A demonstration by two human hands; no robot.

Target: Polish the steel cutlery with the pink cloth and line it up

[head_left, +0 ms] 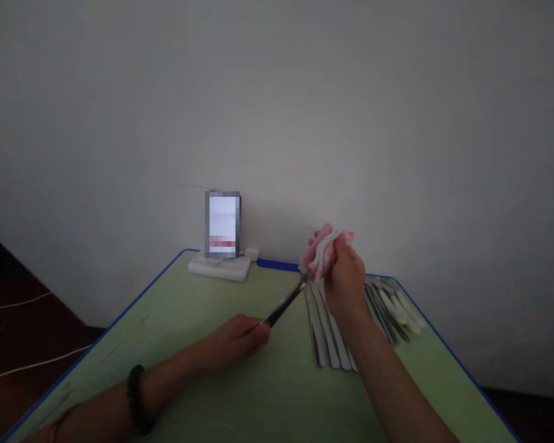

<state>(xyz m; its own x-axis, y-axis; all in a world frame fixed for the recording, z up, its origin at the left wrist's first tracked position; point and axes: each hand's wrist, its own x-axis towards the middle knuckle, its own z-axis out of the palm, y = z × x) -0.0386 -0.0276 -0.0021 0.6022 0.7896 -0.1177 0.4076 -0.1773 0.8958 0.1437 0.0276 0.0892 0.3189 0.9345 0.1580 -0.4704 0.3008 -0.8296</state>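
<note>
My left hand (244, 335) is closed on the handle end of a long, shiny metal piece of cutlery (287, 300). The cutlery slants up and to the right above the table. Its far end goes into a folded pink and white cloth (323, 252), so I cannot tell what kind of head it has. My right hand (346, 277) grips the cloth around that end. Below and beside my right wrist, several flat metal cutlery handles (321, 338) lie side by side, partly covered by my forearm.
More dark metal cutlery (382, 311) and white-handled pieces (399, 311) lie near the right edge of the pale green, blue-rimmed table (203, 400). A phone (224, 224) stands upright on a white power strip (219, 268) at the back, against the wall (277, 111).
</note>
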